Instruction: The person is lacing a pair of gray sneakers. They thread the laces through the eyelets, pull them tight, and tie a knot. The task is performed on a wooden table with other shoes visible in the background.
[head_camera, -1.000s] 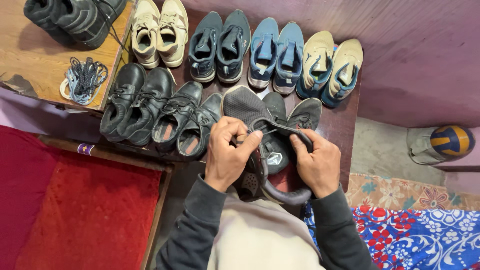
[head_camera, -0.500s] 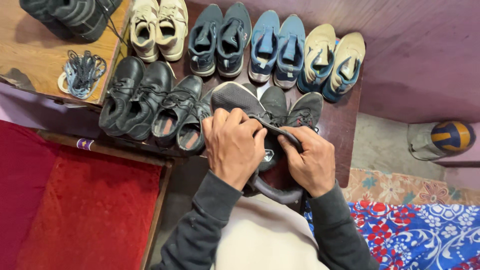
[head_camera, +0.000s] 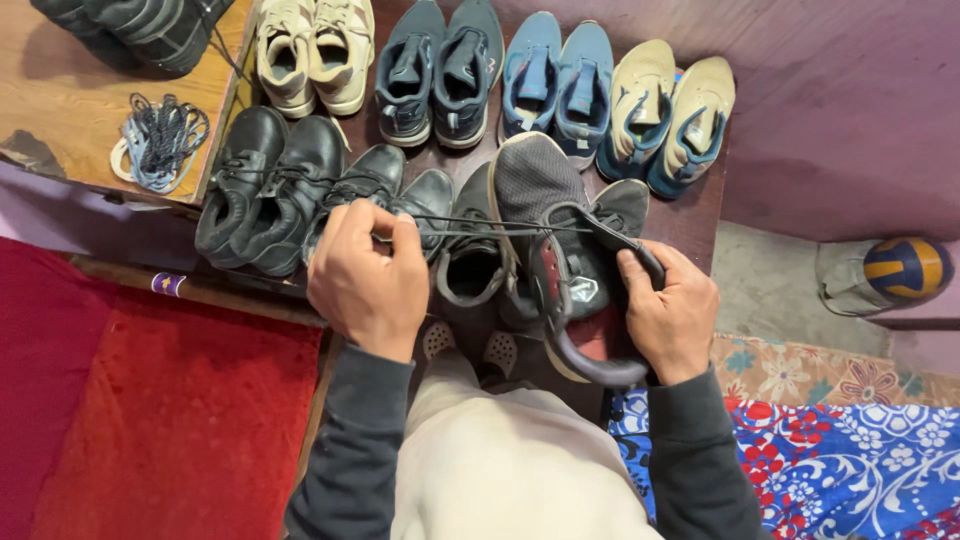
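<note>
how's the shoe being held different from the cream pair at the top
The grey mesh shoe is dark, with red inside; the cream pair is pale all over. The grey shoe is lifted and tilted, gripped by the right hand, while the cream pair sits flat in the row. A black lace runs taut from the grey shoe to the left hand; the cream pair is untouched. Both are sporty shoes.

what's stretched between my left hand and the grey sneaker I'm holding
In the head view, a dark shoelace runs taut from the left hand to the grey sneaker, passing over a black shoe.
</note>
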